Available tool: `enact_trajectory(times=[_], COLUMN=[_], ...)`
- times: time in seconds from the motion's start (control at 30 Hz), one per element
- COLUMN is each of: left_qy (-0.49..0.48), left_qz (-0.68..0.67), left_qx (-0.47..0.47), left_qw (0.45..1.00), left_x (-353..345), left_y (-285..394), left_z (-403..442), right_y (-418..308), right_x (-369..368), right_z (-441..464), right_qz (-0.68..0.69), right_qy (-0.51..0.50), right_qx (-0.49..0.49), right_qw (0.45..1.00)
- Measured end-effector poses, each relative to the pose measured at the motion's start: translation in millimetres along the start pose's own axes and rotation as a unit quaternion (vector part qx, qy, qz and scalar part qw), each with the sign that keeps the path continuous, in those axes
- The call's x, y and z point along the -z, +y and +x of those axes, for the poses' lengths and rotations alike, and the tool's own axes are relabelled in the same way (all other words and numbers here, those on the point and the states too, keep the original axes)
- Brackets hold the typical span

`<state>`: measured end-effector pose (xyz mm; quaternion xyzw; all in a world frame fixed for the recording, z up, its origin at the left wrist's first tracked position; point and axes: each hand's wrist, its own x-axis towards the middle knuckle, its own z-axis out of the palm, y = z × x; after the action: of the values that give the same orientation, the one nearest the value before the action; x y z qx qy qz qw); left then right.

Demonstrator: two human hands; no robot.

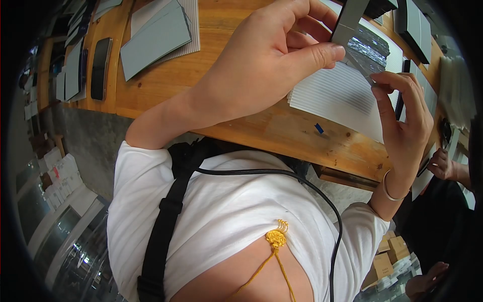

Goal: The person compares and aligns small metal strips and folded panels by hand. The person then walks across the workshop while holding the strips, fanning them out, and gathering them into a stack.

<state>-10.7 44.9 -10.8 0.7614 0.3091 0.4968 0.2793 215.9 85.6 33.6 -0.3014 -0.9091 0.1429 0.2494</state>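
Observation:
My left hand is closed, pinching a thin grey flat piece between thumb and fingers. A dark, shiny, streaked surface shows just beyond it; I cannot tell whether the two are joined. My right hand, with a bangle at the wrist, has thumb and forefinger closed at the lower corner of the same grey piece. Beneath both hands lies a white ribbed sheet on the wooden table. The far end of the grey piece runs out of view.
Grey boards are stacked on a ribbed sheet at the left, beside a dark phone. A blue scrap lies near the front edge. Black-edged grey boxes stand at right. Another person's hand shows at far right, above cardboard boxes.

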Motion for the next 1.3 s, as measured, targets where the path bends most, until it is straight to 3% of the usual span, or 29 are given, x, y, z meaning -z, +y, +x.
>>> enact_trajectory(times=[0.07,0.2,0.23,0.27,0.3,0.33,0.37,0.4,0.43,0.47,0.57,0.67,0.8,0.87,0.97,1.23,1.3], left_qy=[0.004,-0.002,0.077,0.15,0.149,0.062,-0.029,-0.03,0.065,0.154,0.164,0.162,0.166,0.147,0.183,0.213,0.222], left_qz=[-0.056,-0.093,-0.281,-0.449,-0.449,-0.313,-0.159,-0.158,-0.355,-0.526,-0.604,-0.529,-0.553,-0.419,-0.384,-0.431,-0.435], left_qx=[0.028,0.001,0.16,0.308,0.307,0.153,-0.01,-0.011,0.132,0.266,0.22,0.283,0.26,0.328,0.265,0.273,0.269], left_qw=[0.998,0.996,0.943,0.825,0.826,0.935,0.987,0.987,0.923,0.793,0.749,0.784,0.774,0.834,0.865,0.833,0.83], left_x=[-13,3,0,-1,1,6,9,6,1,-2,-2,0,1,-1,-6,-6,-6], left_y=[-26,20,33,39,32,18,10,20,37,47,49,51,52,53,44,43,43], left_z=[-19,12,12,12,12,12,13,12,10,9,8,9,9,12,8,5,6], right_y=[-2,-6,-6,-7,-9,-10,-11,-11,-11,-13,-15,-16,-18,-19,-24,-35,-37], right_x=[-1,-1,-1,-1,-2,-2,-2,-1,0,0,1,1,0,0,-2,-8,-10], right_z=[-3,-8,-9,-9,-10,-10,-11,-11,-12,-12,-13,-15,-14,-12,-12,-13,-14], right_qz=[0.048,0.166,0.208,0.207,0.234,0.261,0.261,0.257,0.253,0.253,0.272,0.329,0.349,0.351,0.348,0.3,0.278], right_qy=[0.012,0.027,0.022,0.023,0.024,0.024,0.026,0.014,0.003,0.004,0.006,0.005,0.001,0.0,0.007,0.061,0.123], right_qx=[-0.029,-0.085,-0.107,-0.106,-0.119,-0.13,-0.13,-0.134,-0.139,-0.138,-0.174,-0.197,-0.212,-0.219,-0.222,-0.208,-0.19], right_qw=[0.998,0.982,0.972,0.972,0.965,0.956,0.956,0.957,0.957,0.958,0.946,0.923,0.913,0.91,0.911,0.929,0.934])
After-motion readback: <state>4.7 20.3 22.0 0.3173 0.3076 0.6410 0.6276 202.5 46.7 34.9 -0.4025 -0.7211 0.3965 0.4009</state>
